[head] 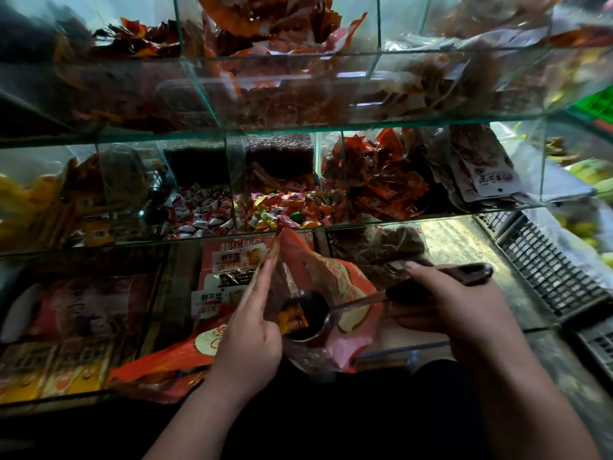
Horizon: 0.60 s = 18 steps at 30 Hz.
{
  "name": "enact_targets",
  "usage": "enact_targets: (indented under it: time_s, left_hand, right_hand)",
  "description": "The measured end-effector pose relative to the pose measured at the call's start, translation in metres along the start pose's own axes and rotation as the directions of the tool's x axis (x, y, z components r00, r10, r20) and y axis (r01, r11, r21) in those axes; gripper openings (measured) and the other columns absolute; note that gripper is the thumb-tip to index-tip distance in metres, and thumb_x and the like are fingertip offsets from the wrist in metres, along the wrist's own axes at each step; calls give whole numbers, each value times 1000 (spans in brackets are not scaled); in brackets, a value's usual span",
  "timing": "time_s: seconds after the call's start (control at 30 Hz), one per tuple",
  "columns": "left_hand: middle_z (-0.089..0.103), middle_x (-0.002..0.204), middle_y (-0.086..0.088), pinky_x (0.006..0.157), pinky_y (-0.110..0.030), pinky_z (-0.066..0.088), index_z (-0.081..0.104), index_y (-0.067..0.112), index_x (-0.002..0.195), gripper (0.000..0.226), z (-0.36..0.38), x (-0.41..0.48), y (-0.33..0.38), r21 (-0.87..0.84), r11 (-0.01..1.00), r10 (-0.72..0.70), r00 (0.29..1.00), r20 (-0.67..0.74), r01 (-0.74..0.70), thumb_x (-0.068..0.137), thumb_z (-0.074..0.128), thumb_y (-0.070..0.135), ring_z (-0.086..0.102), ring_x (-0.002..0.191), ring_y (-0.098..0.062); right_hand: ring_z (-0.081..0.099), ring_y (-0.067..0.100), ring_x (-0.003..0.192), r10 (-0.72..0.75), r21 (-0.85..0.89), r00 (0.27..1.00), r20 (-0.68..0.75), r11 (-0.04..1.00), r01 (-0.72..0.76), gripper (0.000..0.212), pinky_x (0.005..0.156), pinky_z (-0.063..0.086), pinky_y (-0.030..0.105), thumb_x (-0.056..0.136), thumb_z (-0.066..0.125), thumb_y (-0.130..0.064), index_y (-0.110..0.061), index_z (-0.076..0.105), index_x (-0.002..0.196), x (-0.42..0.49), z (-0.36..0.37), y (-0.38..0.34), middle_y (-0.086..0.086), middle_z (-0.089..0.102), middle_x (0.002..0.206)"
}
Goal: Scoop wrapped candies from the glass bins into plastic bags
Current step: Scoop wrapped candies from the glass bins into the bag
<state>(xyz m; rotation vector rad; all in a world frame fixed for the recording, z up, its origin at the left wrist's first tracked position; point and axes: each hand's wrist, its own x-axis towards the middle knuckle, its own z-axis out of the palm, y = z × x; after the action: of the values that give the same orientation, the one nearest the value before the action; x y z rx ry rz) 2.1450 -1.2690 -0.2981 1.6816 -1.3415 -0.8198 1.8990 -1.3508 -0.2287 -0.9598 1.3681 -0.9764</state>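
Tiered glass bins (232, 180) fill the frame | lower centre: my left grip (247, 330) pinches the plastic bag (335, 270) mouth open; right grip (454, 303) clenched on scoop (313, 323) handle, candies (292, 318) in its bowl inside the bag | step: emptying; next, I judge, tip the scoop.

A single wide-angle view is taken from the head, aimed forward and down; left hand (247, 330) and right hand (457, 308) are framed close before glass bins (331, 126).
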Motion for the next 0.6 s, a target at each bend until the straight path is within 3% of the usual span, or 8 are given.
enact_targets:
  time_s: [0.07, 0.17, 0.23, 0.3, 0.37, 0.43, 0.5, 0.6]
  left_hand:
    - [13, 160, 33, 83, -33, 58, 4, 81, 133, 102, -2, 1, -3, -20, 999, -26, 999, -24, 25, 95, 43, -5, 46, 121, 15]
    - [15, 161, 26, 65, -27, 55, 5, 77, 137, 98, -1, 4, -8, -67, 994, -88, 996, -19, 86, 95, 44, -4, 60, 95, 10]
    - [11, 164, 24, 60, -14, 50, 5, 69, 143, 94, 0, 5, -9, -59, 992, -109, 994, -5, 109, 95, 44, -2, 55, 104, 17]
    - [7, 163, 28, 55, -15, 45, 3, 73, 139, 95, 1, 4, -8, -35, 994, -105, 994, 19, 105, 95, 44, -2, 59, 116, -3]
    - [3, 159, 37, 51, -20, 42, -1, 82, 130, 102, 4, 1, -6, 0, 997, -82, 996, 33, 82, 95, 44, -2, 66, 99, -20]
    - [-2, 154, 45, 50, -23, 43, -5, 84, 130, 106, 8, -2, -2, 22, 999, -34, 999, 36, 33, 94, 44, -3, 65, 92, -15]
    - [-3, 154, 47, 58, -23, 49, -7, 79, 136, 107, 14, -5, 2, 36, 999, 36, 998, 52, -38, 94, 44, -5, 62, 106, -15]
    - [-5, 150, 52, 64, -16, 48, -7, 74, 140, 104, 19, -6, 5, 51, 991, 116, 991, 72, -120, 94, 44, -5, 55, 122, -27]
  right_hand:
    - [75, 43, 62, 9, 83, 1000, -11, 997, -8, 25, 51, 61, 38, 91, 73, -17, 8, 70, 88, -1, -3, -1, 28, 75, 75]
    - [75, 40, 60, -6, 163, 999, -34, 987, 12, 24, 49, 60, 35, 92, 72, -17, 6, 69, 86, 0, -3, -1, 27, 76, 76]
    - [76, 39, 61, -33, 196, 999, -41, 980, 40, 23, 50, 60, 34, 93, 71, -18, 3, 69, 86, 1, -2, 1, 26, 76, 78]
    - [76, 41, 65, -78, 200, 996, -36, 976, 84, 20, 53, 61, 37, 94, 71, -19, -2, 69, 82, 0, -1, 2, 25, 77, 79]
    - [76, 42, 66, -138, 158, 990, -17, 978, 139, 22, 56, 62, 40, 93, 73, -18, -7, 71, 74, -2, 2, 4, 24, 77, 77]
    - [77, 38, 64, -199, 57, 980, -3, 978, 199, 20, 56, 64, 44, 91, 76, -17, -8, 75, 73, -5, 7, 8, 20, 76, 71]
    - [77, 28, 64, -266, -145, 964, 11, 953, 265, 15, 62, 65, 49, 88, 79, -23, -14, 76, 76, -6, 11, 15, 11, 76, 68]
    - [72, 2, 66, -375, -514, 916, 145, 762, 393, 12, 63, 61, 30, 84, 80, -39, -29, 74, 80, -7, 22, 30, -10, 75, 71]
